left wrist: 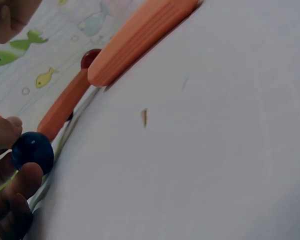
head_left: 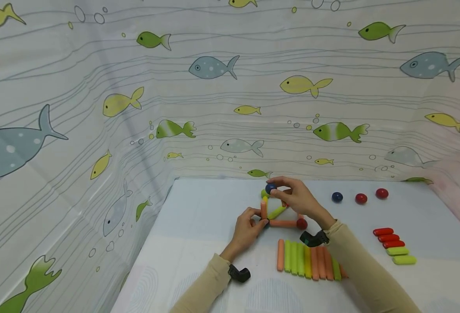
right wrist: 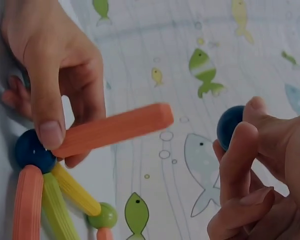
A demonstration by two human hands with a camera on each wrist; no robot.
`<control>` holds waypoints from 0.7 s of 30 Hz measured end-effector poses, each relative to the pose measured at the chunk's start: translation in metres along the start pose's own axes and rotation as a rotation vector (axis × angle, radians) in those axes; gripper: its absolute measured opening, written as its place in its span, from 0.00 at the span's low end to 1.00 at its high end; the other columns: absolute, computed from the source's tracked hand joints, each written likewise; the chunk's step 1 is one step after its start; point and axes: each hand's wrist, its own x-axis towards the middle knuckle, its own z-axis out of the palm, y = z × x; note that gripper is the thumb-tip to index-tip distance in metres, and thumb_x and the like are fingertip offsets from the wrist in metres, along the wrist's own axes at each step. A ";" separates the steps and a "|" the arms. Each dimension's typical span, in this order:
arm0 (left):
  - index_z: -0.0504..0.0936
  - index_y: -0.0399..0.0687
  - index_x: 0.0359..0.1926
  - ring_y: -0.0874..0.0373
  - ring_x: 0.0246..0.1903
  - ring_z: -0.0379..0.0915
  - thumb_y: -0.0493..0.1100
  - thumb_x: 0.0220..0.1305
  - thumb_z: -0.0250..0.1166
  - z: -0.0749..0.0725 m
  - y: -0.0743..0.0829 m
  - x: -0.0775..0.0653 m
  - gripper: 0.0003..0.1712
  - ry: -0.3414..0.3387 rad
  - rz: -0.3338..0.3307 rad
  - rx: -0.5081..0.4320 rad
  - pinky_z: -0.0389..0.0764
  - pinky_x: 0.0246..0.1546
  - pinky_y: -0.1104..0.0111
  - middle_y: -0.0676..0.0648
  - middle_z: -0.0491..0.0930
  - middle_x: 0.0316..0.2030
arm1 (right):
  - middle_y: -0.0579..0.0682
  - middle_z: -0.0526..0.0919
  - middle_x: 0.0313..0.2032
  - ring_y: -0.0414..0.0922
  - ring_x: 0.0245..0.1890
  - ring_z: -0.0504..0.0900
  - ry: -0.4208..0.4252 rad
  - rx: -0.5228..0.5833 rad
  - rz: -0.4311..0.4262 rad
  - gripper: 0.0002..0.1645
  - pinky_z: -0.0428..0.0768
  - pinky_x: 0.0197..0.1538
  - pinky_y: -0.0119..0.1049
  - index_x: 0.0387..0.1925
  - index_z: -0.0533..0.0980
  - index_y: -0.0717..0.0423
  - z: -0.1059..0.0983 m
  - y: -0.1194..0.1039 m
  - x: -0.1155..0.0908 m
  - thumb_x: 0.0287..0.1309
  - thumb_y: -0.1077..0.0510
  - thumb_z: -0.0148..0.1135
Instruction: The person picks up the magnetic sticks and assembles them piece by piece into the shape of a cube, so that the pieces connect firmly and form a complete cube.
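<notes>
My left hand (head_left: 246, 229) pinches the upright orange stick (right wrist: 115, 130) low, probably for steadiness; my right hand (head_left: 297, 198) pinches a blue ball (right wrist: 229, 128) above it.

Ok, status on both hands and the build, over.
Right hand pinching blue ball, apart from orange rod. Left hand gripping rod's lower end. Nothing visible between ball and rod tip.

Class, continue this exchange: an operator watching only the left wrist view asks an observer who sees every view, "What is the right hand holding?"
Observer: The right hand pinches a blue ball.
Operator: Are any ball colours joined into the build besides blue and red?
Observer: Yes, a green ball sits at the end of a yellow stick.
Operator: Anything loose off to the right?
Observer: The head view shows a loose blue ball there.
</notes>
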 end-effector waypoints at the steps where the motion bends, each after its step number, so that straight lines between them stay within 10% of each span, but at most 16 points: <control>1: 0.88 0.47 0.49 0.70 0.15 0.63 0.40 0.68 0.74 0.000 0.000 0.000 0.10 0.003 0.006 0.001 0.67 0.18 0.78 0.45 0.84 0.44 | 0.60 0.83 0.61 0.50 0.28 0.84 -0.016 0.000 -0.006 0.23 0.82 0.29 0.38 0.67 0.78 0.53 0.003 -0.002 0.000 0.74 0.56 0.65; 15: 0.87 0.45 0.50 0.72 0.17 0.62 0.40 0.69 0.73 -0.002 0.000 0.001 0.11 -0.008 0.043 0.045 0.67 0.20 0.78 0.46 0.84 0.45 | 0.58 0.80 0.68 0.45 0.22 0.86 -0.086 -0.119 -0.105 0.21 0.88 0.33 0.52 0.64 0.81 0.48 0.023 0.000 -0.003 0.72 0.58 0.68; 21: 0.85 0.48 0.53 0.69 0.17 0.63 0.39 0.71 0.71 -0.001 0.003 0.003 0.12 0.034 0.113 0.008 0.68 0.19 0.77 0.46 0.84 0.45 | 0.58 0.80 0.68 0.39 0.21 0.84 -0.092 -0.143 -0.118 0.23 0.88 0.34 0.44 0.66 0.79 0.49 0.024 0.001 -0.004 0.73 0.57 0.67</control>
